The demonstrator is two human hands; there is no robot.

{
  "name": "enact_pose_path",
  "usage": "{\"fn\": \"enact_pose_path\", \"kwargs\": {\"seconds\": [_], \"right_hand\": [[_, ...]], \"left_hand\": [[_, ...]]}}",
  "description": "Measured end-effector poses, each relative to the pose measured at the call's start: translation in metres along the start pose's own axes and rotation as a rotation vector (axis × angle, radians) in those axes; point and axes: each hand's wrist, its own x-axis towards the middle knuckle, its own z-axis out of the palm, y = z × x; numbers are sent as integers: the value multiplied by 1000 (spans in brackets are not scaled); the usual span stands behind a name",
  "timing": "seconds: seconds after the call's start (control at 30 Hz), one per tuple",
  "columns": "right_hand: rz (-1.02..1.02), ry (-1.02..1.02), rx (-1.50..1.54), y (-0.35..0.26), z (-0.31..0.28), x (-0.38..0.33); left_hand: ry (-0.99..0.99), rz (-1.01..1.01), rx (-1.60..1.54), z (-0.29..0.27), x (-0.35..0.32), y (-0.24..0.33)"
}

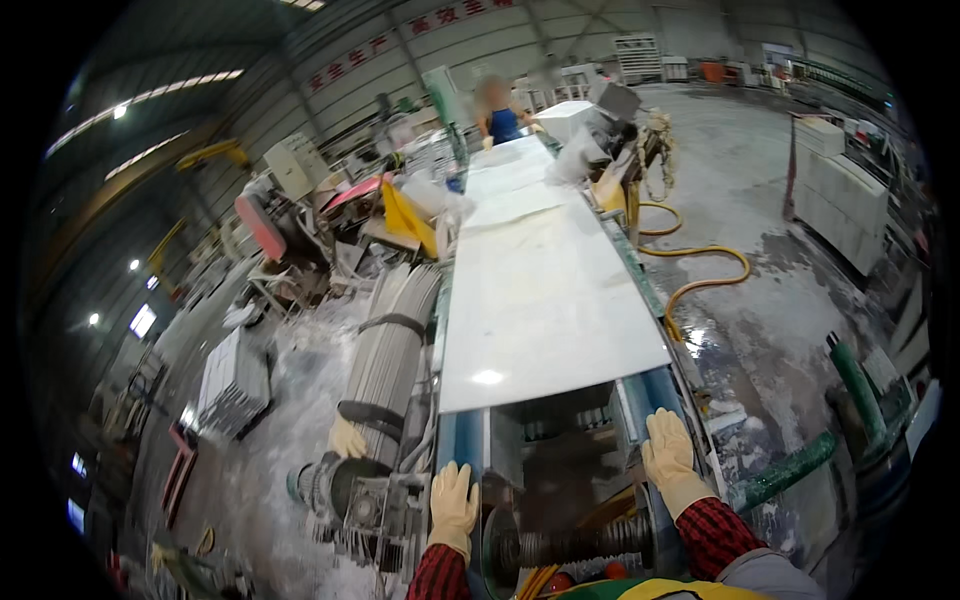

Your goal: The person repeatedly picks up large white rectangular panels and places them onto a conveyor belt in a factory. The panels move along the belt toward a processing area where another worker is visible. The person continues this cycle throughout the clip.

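Observation:
A broad white stone slab (pixel 550 310) lies on a conveyor in front of me, with more white slabs behind it in line. My left hand (pixel 454 505), in a cream rubber glove, rests on the left blue belt (pixel 462 440) just short of the slab's near edge. On the right blue belt (pixel 650 393) side lies my right hand (pixel 672 455), gloved alike, its fingers stretched toward the slab. Both hands are open, hold nothing and stay apart from the slab. Between them is a dark gap with a roller shaft (pixel 590 540) at its near end.
A motor (pixel 330 485) and a loose cream glove (pixel 347 438) are on the left, beside a strapped grey bundle (pixel 385 345). A person in a blue apron (pixel 503 125) stands at the conveyor's far end. Right of it lie a yellow hose (pixel 715 282) and a green pipe (pixel 785 472).

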Motion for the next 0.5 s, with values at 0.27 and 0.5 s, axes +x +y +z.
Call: {"fn": "enact_pose_path", "kwargs": {"seconds": [0.27,0.5], "right_hand": [[50,-162,33,-8,-41,6],[-195,-111,9,5,-45,17]], "left_hand": [[-203,-156,-108,10,-4,9],[-116,-146,-102,0,-4,4]]}}
